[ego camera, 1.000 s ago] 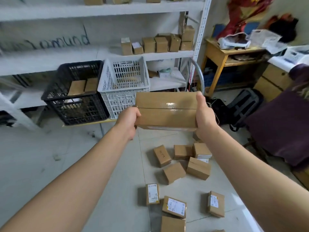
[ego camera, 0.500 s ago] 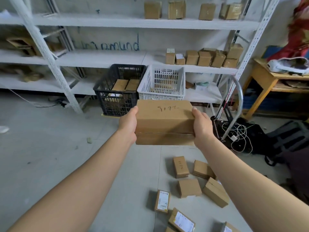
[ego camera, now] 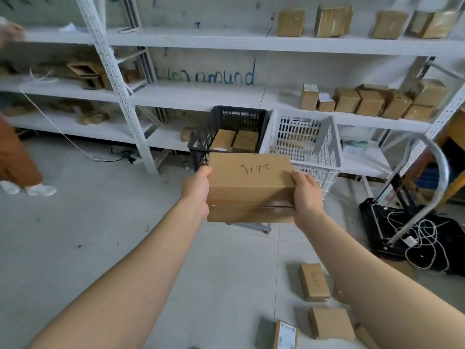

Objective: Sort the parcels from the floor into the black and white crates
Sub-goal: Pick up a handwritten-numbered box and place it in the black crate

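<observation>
Two hands clamp one box point(ego camera: 251, 180): left hand point(ego camera: 195, 190) on its left end, right hand point(ego camera: 308, 197) on its right end. Thumbs hook over the top edge. The other fingers curl behind and under the box, mostly hidden. Both arms are stretched forward.

The box is level and in the air above the floor point(ego camera: 100, 222). Its top face carries black handwritten marks, and a seam runs along the near side. In view it covers the lower near parts of both crates; cannot tell if it touches either.

The black crate point(ego camera: 198, 147) stands left and the white crate point(ego camera: 324, 144) right, side by side, in front of the white shelves point(ego camera: 201, 96). Two brown parcels point(ego camera: 224, 139) lie in the black crate. Brown shapes show through the white crate's slots, count unclear.

Several floor parcels lie low right, near the right forearm:
- one long, with handwriting point(ego camera: 314, 282)
- one plain point(ego camera: 331, 323)
- one with a white label point(ego camera: 285, 335), cut by the frame edge

More boxes stand in a row on the middle shelf point(ego camera: 370, 102), and four on the top shelf point(ego camera: 334, 21). Blue writing point(ego camera: 203, 78) marks the wall behind.

Far right is a trolley with a bent metal handle point(ego camera: 437, 172), with white cables point(ego camera: 422, 243) tangled on its black base. Far left, another person's brown trouser leg point(ego camera: 15, 157) and white shoes point(ego camera: 40, 190) are on the floor.
</observation>
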{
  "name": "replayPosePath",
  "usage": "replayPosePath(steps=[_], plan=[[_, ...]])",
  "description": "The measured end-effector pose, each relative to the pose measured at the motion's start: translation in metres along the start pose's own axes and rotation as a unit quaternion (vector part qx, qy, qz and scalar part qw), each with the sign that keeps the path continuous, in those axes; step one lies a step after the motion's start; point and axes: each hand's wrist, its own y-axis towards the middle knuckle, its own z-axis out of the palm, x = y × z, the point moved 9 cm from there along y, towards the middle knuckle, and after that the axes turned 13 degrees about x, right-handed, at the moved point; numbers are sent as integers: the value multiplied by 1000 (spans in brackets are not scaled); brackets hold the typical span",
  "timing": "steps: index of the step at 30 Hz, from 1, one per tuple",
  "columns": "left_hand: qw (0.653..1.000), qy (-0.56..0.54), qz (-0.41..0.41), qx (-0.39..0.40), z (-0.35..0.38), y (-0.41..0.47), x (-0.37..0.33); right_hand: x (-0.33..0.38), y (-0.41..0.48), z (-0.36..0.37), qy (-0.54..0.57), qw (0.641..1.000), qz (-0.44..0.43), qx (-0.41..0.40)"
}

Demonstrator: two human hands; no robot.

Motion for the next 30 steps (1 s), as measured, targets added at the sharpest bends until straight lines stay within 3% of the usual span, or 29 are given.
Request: replayPosePath(steps=[5, 11, 30], plan=[[1000, 8, -10, 13, -48, 61, -48, 8, 47, 78, 6, 1000, -2, 3], [999, 7, -16, 29, -59, 121, -86, 26, 99, 123, -1, 1000, -10, -8], [998, 44, -40, 18, 35, 337, -143, 70, 366, 142, -16, 999, 12, 48]])
